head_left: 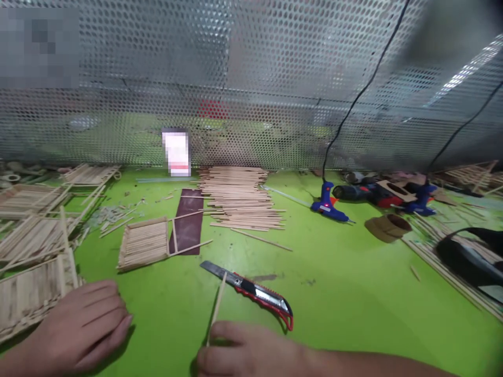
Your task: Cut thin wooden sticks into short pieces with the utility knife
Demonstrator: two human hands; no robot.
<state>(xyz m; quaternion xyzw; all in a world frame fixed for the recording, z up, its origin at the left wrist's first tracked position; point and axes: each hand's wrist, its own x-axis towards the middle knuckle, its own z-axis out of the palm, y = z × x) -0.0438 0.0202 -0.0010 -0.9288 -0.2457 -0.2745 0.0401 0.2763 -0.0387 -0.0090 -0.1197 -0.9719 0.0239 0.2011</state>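
Observation:
Pinched in my right hand (247, 348) is a thin wooden stick (218, 301), its upper end overlapping the blade of a red and black utility knife (255, 293). The knife lies flat on the green table with its blade out. My left hand (92, 324) rests at the lower left, fingers curled together; whatever is under them is hidden. Beside that hand sits a wooden stick tray (27, 296). Farther back, a small stick-built tray (144, 243) with two projecting sticks reaches over a dark brown strip (187, 222).
A pile of thin sticks (239, 199) lies at the back middle. Blue glue guns (328, 204) with cords, a drill (365, 192) and a brown tape roll (388, 228) are at the right. More stick trays (31, 199) crowd the left. Perforated metal mesh (251, 94) closes off the back.

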